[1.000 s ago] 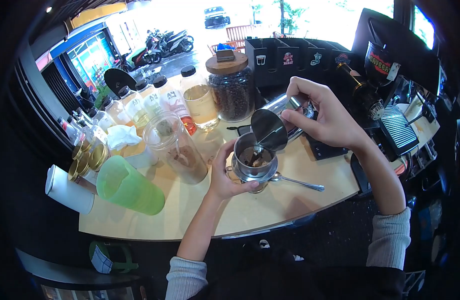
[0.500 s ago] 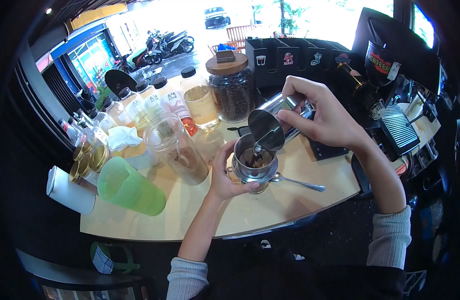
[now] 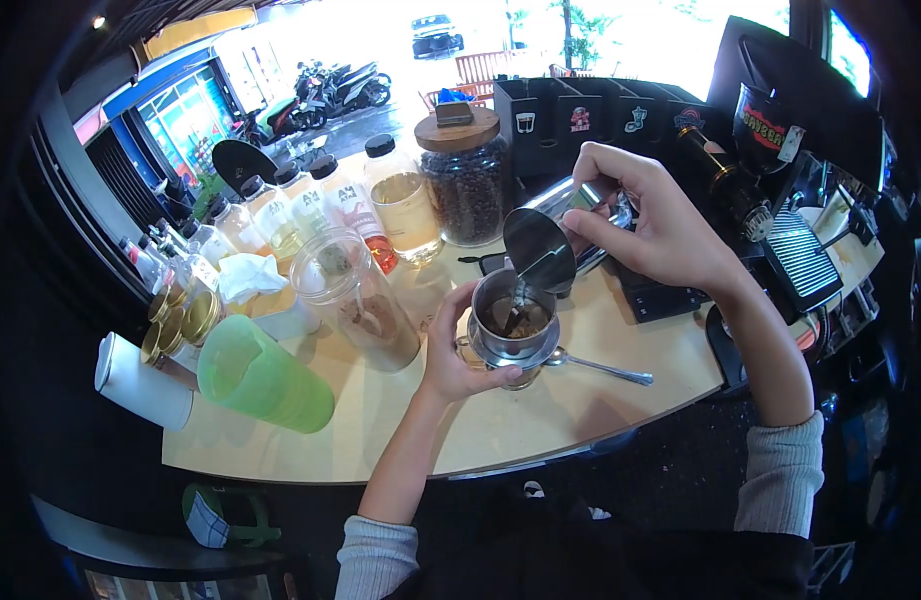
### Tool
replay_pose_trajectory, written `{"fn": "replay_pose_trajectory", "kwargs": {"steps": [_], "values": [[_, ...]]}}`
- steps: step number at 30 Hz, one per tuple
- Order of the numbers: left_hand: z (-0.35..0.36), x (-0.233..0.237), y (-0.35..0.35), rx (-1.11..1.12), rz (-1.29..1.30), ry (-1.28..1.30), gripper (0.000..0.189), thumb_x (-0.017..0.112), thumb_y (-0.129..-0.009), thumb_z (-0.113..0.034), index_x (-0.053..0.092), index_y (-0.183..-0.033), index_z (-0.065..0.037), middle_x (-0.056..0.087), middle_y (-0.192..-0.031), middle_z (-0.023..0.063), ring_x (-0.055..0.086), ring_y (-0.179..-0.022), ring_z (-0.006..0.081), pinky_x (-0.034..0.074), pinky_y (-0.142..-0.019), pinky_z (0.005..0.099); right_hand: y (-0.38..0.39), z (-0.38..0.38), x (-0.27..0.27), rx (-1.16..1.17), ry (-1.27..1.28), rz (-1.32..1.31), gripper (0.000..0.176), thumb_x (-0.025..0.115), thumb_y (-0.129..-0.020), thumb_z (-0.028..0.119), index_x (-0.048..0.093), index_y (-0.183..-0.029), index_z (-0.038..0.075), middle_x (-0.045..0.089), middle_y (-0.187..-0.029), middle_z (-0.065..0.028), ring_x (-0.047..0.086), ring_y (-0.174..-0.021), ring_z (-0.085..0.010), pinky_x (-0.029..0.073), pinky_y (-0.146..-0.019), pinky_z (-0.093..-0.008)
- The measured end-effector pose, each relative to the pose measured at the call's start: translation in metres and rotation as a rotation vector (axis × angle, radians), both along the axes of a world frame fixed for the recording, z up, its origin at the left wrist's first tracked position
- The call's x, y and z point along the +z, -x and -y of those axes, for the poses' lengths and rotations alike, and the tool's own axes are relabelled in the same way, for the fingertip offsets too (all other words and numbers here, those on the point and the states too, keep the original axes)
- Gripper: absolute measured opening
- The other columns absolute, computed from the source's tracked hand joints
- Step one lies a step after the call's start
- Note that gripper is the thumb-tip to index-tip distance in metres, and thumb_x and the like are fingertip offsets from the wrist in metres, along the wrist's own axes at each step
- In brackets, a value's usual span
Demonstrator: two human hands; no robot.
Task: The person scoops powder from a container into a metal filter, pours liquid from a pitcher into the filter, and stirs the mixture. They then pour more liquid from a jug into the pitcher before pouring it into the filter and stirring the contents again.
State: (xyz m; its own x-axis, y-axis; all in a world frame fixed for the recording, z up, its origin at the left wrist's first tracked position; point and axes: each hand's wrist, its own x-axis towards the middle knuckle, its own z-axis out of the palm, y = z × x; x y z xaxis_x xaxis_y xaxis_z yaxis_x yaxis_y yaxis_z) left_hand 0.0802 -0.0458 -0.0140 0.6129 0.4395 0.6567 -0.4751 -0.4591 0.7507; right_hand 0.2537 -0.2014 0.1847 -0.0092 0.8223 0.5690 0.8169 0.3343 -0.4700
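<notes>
My right hand (image 3: 646,215) grips a shiny metal pitcher (image 3: 543,248), tilted with its mouth down to the left. A thin stream of liquid runs from its lip into a metal drip coffee filter (image 3: 514,345), where dark, wet contents show. My left hand (image 3: 459,350) is wrapped round the filter's side, its thumb across the front of the flange. Below the filter a glass cup (image 3: 521,380) is partly visible. A metal spoon (image 3: 606,367) lies on the table just right of the cup.
Left of my hands stand a clear tumbler with brown powder (image 3: 366,320) and a green pitcher (image 3: 266,375). Several bottles (image 3: 401,205) and a jar of coffee beans (image 3: 468,195) line the back. Right are a black scale (image 3: 661,295) and a coffee grinder (image 3: 756,150).
The pitcher has shifted very slightly up and right, still pouring. The left hand keeps its hold on the filter.
</notes>
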Motion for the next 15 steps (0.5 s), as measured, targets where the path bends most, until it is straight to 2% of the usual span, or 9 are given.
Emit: {"fn": "replay_pose_trajectory", "kwargs": {"steps": [9,15], "values": [[-0.0001,0.0003,0.0016,0.019,-0.026,-0.014,0.102,0.091,-0.049,-0.038,0.042,-0.131,-0.002,0.054,-0.123,0.0122,0.053,-0.117,0.0248,0.039,-0.104,0.0387,0.0002,-0.0042,0.0009,0.002,-0.018,-0.018,0.022,0.065,-0.084,0.012,0.047,-0.088,0.000,0.054,-0.070,-0.0052,0.057,-0.066,-0.0096,0.046,-0.059,-0.0275],[0.0002,-0.0006,0.0014,0.023,-0.020,0.005,0.103,0.091,-0.049,-0.039,0.042,-0.132,-0.002,0.054,-0.123,0.0126,0.053,-0.117,0.0249,0.039,-0.104,0.0388,0.0012,-0.0075,0.0014,-0.004,-0.013,-0.004,0.019,0.063,-0.085,0.010,0.048,-0.090,-0.001,0.057,-0.072,-0.0062,0.062,-0.069,-0.0097,0.049,-0.061,-0.0271]]}}
